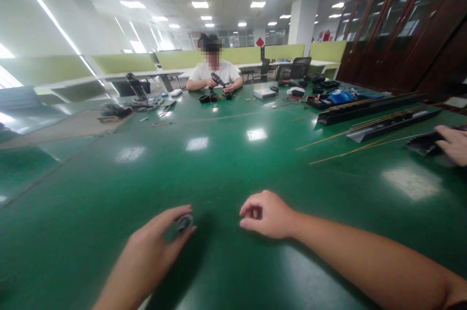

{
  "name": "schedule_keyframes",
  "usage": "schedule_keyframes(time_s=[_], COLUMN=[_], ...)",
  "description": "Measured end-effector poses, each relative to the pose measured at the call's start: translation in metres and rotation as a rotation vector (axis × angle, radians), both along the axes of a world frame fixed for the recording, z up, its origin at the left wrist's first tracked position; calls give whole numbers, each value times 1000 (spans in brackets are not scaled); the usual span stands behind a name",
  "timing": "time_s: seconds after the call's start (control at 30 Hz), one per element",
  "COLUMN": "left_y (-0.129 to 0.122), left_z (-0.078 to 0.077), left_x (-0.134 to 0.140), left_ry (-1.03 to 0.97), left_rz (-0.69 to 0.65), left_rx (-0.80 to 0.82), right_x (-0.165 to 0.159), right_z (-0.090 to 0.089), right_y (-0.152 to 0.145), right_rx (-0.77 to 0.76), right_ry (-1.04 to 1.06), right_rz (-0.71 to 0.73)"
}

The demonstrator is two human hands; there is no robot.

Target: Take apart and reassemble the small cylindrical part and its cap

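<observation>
My left hand (153, 239) is at the lower left, just above the green table. Between its thumb and fingers it grips a small round grey part (185, 223) with a ring-like rim; its exact kind is too blurred to make out. To the right, my right hand (268, 213) rests near the tabletop with its fingers loosely curled. A gap shows between its thumb and fingertips, and nothing is visible in it. The two hands are apart, with bare green table (215, 178) between them.
Across the table a person (214, 74) in a white shirt holds a dark power tool (218, 80). Black channels (368, 108) and thin yellowish rods (339, 137) lie at right, near another person's hand (452, 144). Tools and wires (337, 96) clutter the back right.
</observation>
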State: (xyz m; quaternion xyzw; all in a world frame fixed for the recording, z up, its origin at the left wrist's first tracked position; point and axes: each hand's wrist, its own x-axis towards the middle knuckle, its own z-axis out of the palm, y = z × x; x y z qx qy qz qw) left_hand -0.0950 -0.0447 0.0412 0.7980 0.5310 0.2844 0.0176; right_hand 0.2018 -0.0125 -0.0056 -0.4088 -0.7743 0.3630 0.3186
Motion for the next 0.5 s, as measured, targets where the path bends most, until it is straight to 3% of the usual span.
schedule_keyframes(time_s=[0.13, 0.2, 0.33, 0.5], left_y=[38, 47, 49, 44], left_z=[-15, -25, -38, -35], left_x=[76, 97, 102, 96], left_ry=[-37, -142, -373, -544], left_rz=[-162, -175, -140, -150], left_rx=[-106, -152, -316, -406], right_x=[0, 0, 0, 0], right_z=[0, -1, -5, -4], right_y=[0, 1, 2, 1], right_rx=[-35, -61, -113, -112], right_ry=[80, 126, 148, 90], right_rz=[-56, -109, -138, -77])
